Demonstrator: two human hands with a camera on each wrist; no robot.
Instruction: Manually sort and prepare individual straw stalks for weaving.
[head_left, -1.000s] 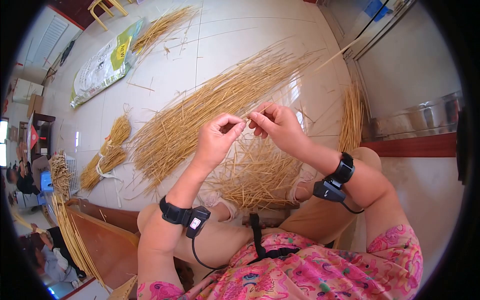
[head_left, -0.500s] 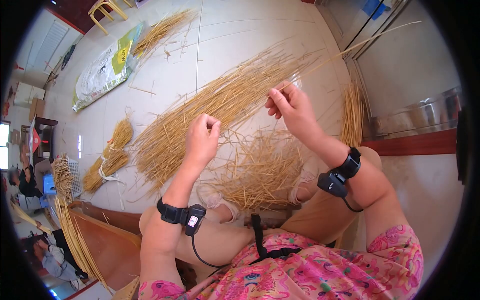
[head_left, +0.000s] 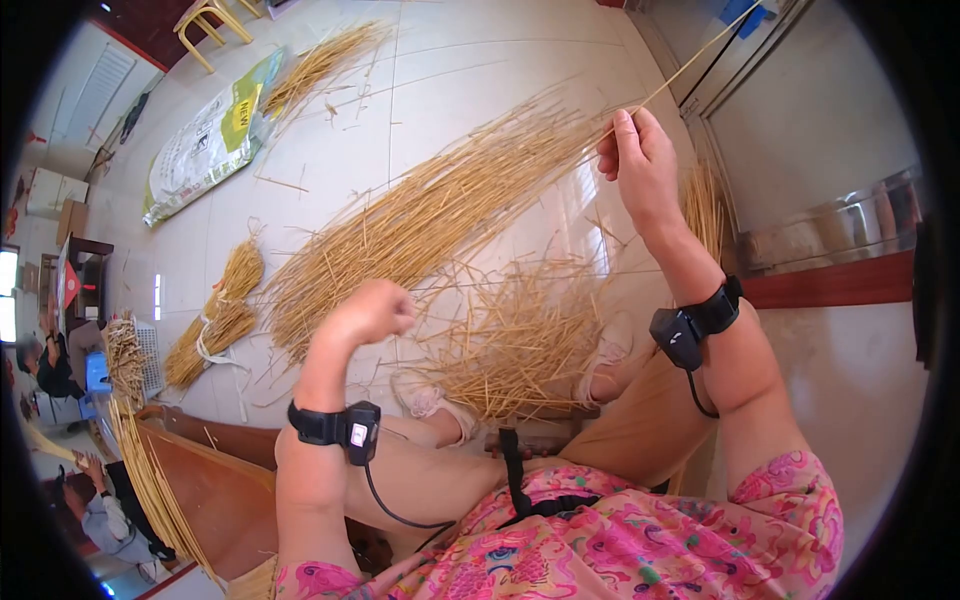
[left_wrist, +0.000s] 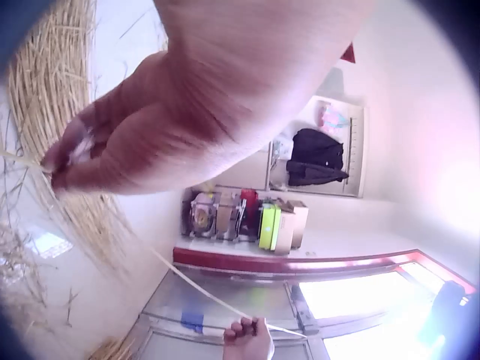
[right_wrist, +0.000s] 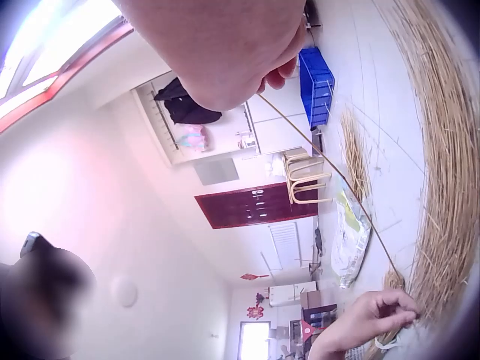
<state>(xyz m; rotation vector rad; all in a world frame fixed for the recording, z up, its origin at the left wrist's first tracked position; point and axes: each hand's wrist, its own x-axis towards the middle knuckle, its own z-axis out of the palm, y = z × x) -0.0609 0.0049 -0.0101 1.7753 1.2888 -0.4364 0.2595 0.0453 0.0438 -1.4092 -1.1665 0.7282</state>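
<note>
Right hand (head_left: 640, 160) raised, pinching one long straw stalk (right_wrist: 330, 172), left hand (head_left: 365, 312) fingers pinching its other end, loose straw pile (head_left: 420, 215) on floor below

White tiled floor (head_left: 480, 70) is carrying a long straw pile (head_left: 430, 210) lying between the hands, a loose straw heap (head_left: 515, 335) sitting below the right hand (head_left: 640, 160), tied straw bundles (head_left: 215, 315) lying left of the left hand (head_left: 365, 312), a printed sack (head_left: 205, 130) resting well beyond it.
</note>
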